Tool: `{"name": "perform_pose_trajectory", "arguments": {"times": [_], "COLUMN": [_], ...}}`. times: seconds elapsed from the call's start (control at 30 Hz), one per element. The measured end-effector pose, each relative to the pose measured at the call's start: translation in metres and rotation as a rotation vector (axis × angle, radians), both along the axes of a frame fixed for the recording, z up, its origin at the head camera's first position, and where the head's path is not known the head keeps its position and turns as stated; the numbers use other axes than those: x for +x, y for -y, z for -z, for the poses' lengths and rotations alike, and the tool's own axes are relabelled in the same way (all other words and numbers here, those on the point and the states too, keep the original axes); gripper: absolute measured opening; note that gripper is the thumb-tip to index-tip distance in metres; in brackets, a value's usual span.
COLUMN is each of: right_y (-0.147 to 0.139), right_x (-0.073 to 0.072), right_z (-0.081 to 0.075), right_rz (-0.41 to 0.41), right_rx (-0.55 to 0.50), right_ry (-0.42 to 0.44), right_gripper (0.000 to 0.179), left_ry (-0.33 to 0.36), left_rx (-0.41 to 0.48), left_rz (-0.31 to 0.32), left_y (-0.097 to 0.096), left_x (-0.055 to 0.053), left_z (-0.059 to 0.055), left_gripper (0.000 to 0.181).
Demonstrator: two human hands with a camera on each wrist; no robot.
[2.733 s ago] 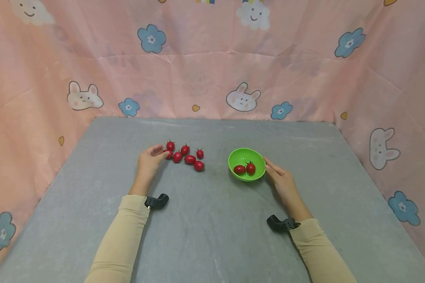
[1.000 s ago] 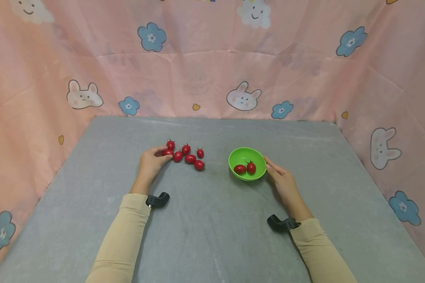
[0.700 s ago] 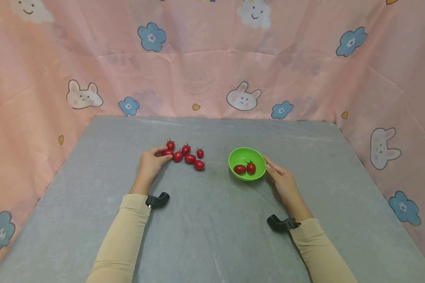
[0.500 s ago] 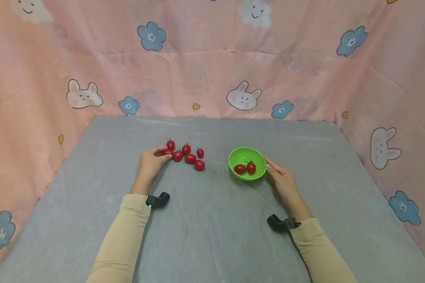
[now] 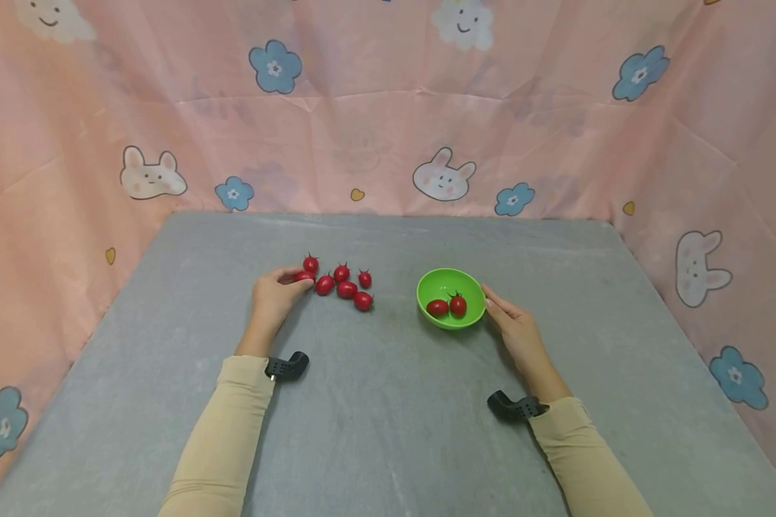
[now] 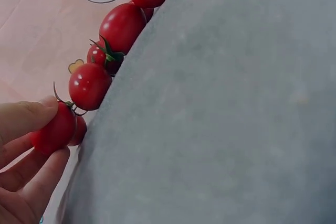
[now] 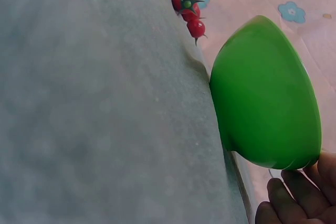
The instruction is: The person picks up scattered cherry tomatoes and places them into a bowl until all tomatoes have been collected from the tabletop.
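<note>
My left hand [image 5: 274,298] pinches a red cherry tomato [image 5: 305,276] between thumb and fingers, at the left end of a loose group on the table. In the left wrist view the held cherry tomato [image 6: 55,129] shows its green stem, and the thumb lies over its near side. Several more cherry tomatoes [image 5: 346,289] lie just right of the hand. My right hand [image 5: 520,337] grips the right side of a green bowl [image 5: 432,286], thumb by the rim and fingers against the outer wall. Two cherry tomatoes [image 5: 458,305] lie inside the bowl.
The grey table [image 5: 388,402] runs back to a pink printed curtain [image 5: 362,122], which also hangs at both sides. Black wrist cameras [image 5: 287,366] are strapped on both forearms.
The left hand's fingers have closed round the leftmost cherry tomato, which now sits a little farther back. The right hand and the bowl have stayed in place.
</note>
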State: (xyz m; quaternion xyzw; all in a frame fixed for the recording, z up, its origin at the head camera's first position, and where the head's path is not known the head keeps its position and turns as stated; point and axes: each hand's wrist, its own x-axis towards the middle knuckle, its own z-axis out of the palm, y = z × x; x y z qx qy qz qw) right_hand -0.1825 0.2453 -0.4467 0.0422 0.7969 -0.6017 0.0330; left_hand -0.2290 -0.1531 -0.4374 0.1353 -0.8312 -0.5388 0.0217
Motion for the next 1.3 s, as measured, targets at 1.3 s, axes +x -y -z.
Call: {"name": "perform_pose_trajectory", "arguments": {"times": [1.3], "right_y": [0.0], "right_x": [-0.002], "right_z": [0.002], "right_rz": [-0.012], "right_rx": [-0.022], "right_ry": [0.001], "right_gripper": [0.049], "left_ry": [-0.053], "left_rx": [0.175], "left_rz": [0.11], "left_y": [-0.078], "left_x": [-0.004], "left_z": [-0.016], "left_gripper": [0.045]}}
